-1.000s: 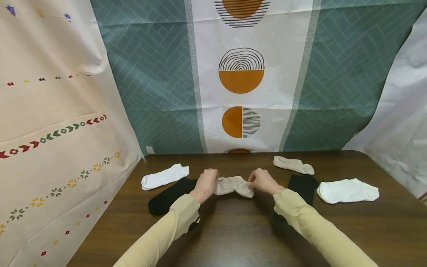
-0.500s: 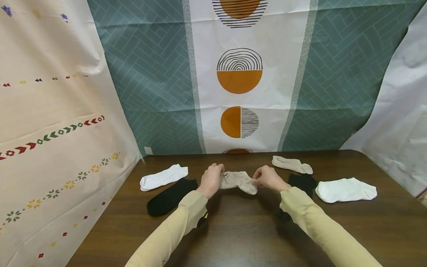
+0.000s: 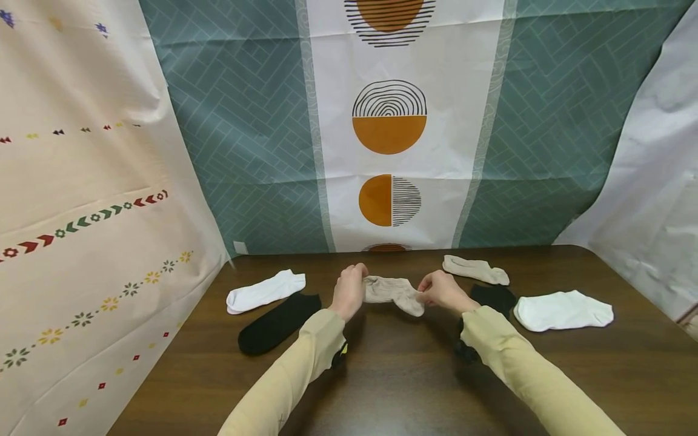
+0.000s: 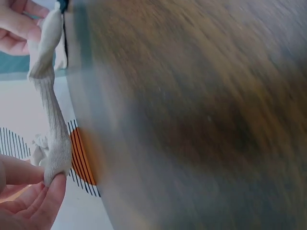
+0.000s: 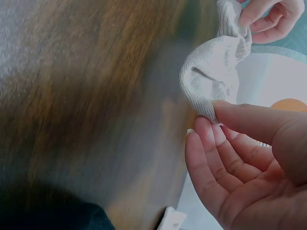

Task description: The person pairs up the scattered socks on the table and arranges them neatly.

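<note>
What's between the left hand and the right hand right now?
A beige sock spans the gap, pinched by both the left hand and the right hand. It shows in the head view and both wrist views.

This is an indoor spot walled round with hung fabric, booth-like, and whether it belongs to a home or a studio cannot be told. A teal-and-white backcloth (image 3: 403,160) with orange circles (creases run across it) hangs behind a dark wood-grain table (image 3: 392,381); a cream cloth (image 3: 93,224) with flower motifs closes the left, a pale sheet (image 3: 649,194) the right.
</note>
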`<state>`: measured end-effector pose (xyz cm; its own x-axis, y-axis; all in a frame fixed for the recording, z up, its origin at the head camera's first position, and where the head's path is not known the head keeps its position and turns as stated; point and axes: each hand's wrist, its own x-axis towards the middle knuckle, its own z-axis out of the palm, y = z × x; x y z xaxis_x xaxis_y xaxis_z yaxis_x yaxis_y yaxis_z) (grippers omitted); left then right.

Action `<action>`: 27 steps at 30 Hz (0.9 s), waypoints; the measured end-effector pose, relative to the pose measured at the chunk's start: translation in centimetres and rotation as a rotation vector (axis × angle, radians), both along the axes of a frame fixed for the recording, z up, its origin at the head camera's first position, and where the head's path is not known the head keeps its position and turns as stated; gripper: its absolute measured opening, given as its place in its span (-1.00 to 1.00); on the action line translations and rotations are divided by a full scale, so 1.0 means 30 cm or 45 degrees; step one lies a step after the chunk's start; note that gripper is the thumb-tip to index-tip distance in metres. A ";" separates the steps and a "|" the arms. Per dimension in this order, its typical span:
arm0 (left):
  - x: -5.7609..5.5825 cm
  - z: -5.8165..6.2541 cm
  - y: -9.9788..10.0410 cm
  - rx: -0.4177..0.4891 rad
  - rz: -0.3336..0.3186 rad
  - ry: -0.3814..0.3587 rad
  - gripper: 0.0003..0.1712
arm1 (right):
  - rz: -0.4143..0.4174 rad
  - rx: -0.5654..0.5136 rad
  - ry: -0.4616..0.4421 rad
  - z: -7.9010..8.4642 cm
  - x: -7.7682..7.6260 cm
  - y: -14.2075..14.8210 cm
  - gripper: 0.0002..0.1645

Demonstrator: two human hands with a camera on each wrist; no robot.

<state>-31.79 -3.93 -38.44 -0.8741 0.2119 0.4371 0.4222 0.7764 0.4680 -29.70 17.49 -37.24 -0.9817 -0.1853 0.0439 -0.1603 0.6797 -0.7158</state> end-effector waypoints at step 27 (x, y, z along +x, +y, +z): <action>-0.042 -0.041 0.028 0.270 -0.050 -0.176 -0.85 | -0.061 -0.010 -0.043 -0.017 -0.029 0.053 -0.91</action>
<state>-33.05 -3.10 -39.66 -0.9215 0.1630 0.3524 0.3708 0.6389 0.6741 -30.57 19.07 -37.75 -0.9903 -0.1381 0.0121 -0.1038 0.6803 -0.7255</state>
